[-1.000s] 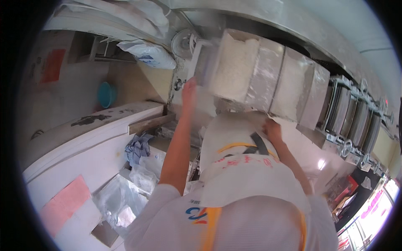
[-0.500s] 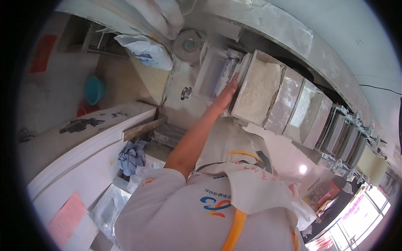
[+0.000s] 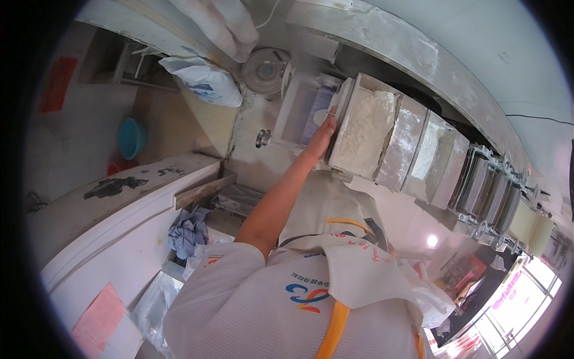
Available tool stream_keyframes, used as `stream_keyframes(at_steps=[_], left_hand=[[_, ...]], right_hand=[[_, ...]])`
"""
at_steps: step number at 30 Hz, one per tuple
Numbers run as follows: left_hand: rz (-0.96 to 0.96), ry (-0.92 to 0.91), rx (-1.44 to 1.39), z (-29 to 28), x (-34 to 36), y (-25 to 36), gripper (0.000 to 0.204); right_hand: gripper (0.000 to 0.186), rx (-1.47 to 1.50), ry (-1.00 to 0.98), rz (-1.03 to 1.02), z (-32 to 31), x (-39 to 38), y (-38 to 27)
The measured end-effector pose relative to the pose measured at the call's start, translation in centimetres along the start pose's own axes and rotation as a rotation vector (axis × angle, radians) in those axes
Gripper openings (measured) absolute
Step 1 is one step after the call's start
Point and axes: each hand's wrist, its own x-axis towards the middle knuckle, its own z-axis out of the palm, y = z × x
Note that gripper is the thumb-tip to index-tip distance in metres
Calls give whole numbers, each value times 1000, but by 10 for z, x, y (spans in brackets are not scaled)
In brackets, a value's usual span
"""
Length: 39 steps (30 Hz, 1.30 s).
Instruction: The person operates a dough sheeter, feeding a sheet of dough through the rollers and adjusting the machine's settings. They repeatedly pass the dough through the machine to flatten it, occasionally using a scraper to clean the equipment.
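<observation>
Flour-dusted steel machine line; left hand pressed against hopper heaped with white flour, grip unclear.

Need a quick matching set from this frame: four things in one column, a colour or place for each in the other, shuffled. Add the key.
Things:
1. left hand
2. basin
3. crumpled cloth
4. sack

Places or colours:
A. teal, on the floor far to the left
B. white with blue print, leaning near the round metal part
C. against the end of the flour-filled metal hopper
D. blue-grey, bunched below the white counter's edge

Pairs: 1-C, 2-A, 3-D, 4-B
</observation>
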Motion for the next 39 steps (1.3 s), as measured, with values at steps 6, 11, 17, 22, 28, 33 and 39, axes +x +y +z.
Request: stream_keyframes(at_steps=[6, 11, 17, 22, 28, 33, 39], left_hand=[[-26, -25, -7, 4, 0, 7, 66], [-69, -8, -99, 3, -14, 25, 70], [74, -47, 163, -6, 12, -19, 68], [-9, 390, 268, -29, -31, -38, 51], [-103, 848, 19, -81, -148, -90, 37], [-645, 173, -111, -82, -231, -169, 35], [-792, 113, 864, 161, -204, -237, 38]], right_hand=[[18, 21, -12, 29, 7, -12, 5], [19, -12, -7, 29, 6, -13, 13], [21, -115, 100, -13, 38, -32, 44], [34, 386, 216, -60, 5, -3, 61], [48, 1026, 246, 255, -52, 9, 88], [48, 911, 221, 186, 5, 8, 202], [47, 948, 65, 378, 44, -10, 338]])
